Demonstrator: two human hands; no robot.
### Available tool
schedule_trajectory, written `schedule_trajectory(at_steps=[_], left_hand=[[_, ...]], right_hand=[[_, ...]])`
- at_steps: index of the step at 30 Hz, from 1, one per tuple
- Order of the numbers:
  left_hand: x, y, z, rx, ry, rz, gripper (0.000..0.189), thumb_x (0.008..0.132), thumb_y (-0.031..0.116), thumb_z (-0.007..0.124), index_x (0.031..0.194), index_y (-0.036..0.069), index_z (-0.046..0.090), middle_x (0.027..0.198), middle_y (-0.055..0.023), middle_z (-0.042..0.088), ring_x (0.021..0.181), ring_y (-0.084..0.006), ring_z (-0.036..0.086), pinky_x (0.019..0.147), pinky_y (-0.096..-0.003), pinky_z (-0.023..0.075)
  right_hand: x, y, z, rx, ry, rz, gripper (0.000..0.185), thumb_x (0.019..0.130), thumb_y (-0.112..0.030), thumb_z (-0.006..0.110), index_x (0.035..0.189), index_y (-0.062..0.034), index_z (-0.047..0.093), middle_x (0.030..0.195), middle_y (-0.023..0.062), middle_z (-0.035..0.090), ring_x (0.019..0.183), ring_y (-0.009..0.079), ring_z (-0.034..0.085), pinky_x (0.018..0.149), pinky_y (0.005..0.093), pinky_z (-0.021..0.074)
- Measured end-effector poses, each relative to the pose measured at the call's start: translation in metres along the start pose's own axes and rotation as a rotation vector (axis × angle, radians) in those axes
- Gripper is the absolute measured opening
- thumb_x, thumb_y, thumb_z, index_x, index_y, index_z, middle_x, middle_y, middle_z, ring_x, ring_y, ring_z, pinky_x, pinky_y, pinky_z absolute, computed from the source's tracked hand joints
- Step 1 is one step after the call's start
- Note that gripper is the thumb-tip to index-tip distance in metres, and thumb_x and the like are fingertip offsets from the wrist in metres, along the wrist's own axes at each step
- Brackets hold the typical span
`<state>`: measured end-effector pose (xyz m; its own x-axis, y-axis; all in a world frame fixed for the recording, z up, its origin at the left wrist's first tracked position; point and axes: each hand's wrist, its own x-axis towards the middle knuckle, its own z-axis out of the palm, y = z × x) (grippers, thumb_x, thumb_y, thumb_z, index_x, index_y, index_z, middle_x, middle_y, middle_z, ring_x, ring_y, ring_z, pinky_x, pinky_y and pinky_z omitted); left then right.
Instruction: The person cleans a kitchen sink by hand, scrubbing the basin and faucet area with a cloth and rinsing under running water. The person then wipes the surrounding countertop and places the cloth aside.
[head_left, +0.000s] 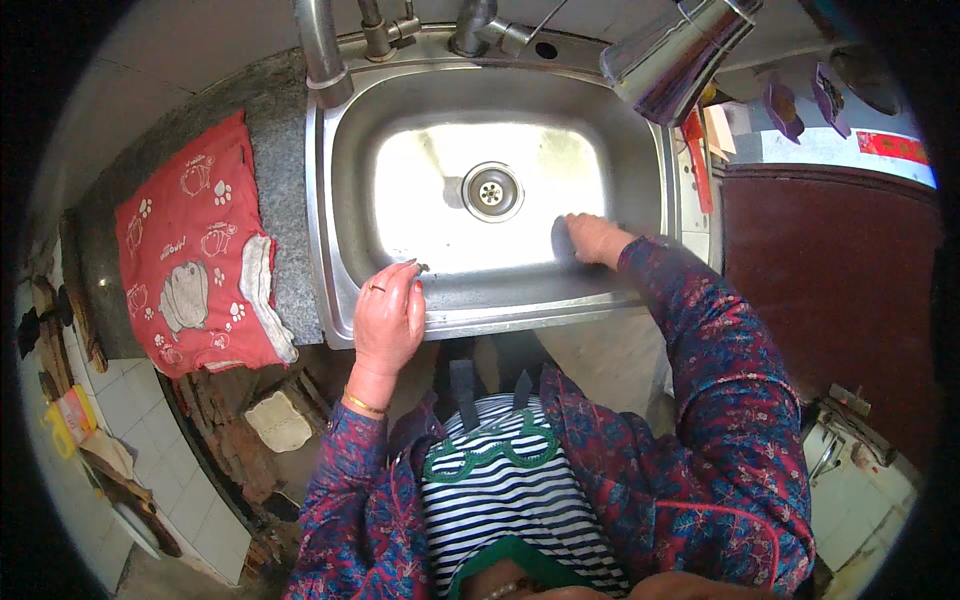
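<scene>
In front of me is a stainless-steel sink basin (525, 277) with a round drain strainer (491, 193) in its floor. Down on the basin's right side is my right hand (596, 240), fingers bent towards the floor. A blurred grey patch lies at its fingertips; whether it is a shadow or something held cannot be made out. My left hand (390, 315) is over the front left rim, its fingers drawn together around small dark scraps (424, 267) that show at the tips. It wears a ring and a bracelet.
A red printed cloth (191, 262) lies on the grey stone counter (289, 187) left of the sink. Faucets (476, 30) rise along the back edge, and a thick metal pipe (324, 60) stands at the back left corner. A shiny metal vessel (679, 60) juts over the right back corner.
</scene>
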<state>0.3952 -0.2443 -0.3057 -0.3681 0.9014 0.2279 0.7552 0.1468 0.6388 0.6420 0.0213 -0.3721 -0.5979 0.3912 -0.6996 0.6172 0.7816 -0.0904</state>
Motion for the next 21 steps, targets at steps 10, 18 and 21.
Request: schedule_trajectory(at_steps=[10,18,21], left_hand=[[-0.002,-0.004,0.002,0.003,-0.021,0.006,0.019,0.083,0.005,0.061,0.102,0.002,0.060,0.101,-0.0150,0.064,0.095,-0.0325,0.061,0.085,-0.0413,0.0483],[-0.001,-0.002,0.002,0.006,-0.055,0.018,0.020,0.084,0.006,0.060,0.103,0.001,0.060,0.102,-0.0162,0.064,0.095,-0.0333,0.061,0.085,-0.0415,0.0483],[-0.002,-0.004,0.002,0.003,-0.039,0.016,0.021,0.083,0.005,0.060,0.104,0.001,0.060,0.102,-0.0161,0.064,0.096,-0.0331,0.061,0.086,-0.0414,0.0483]], right_hand=[[0.004,-0.070,-0.017,1.165,-0.325,-0.284,0.039,0.077,-0.005,0.054,0.115,-0.0108,0.061,0.100,0.0055,0.063,0.095,0.0163,0.057,0.083,0.0293,0.0461],[-0.046,0.036,-0.068,-0.016,-0.158,-0.177,0.036,0.076,-0.014,0.061,0.110,-0.0058,0.065,0.093,0.0189,0.068,0.086,0.0379,0.065,0.076,0.0445,0.0510],[-0.081,0.027,-0.030,-0.125,-0.109,-0.186,0.034,0.083,-0.024,0.053,0.108,-0.0057,0.067,0.099,0.0197,0.067,0.090,0.0357,0.064,0.084,0.0456,0.0496]])
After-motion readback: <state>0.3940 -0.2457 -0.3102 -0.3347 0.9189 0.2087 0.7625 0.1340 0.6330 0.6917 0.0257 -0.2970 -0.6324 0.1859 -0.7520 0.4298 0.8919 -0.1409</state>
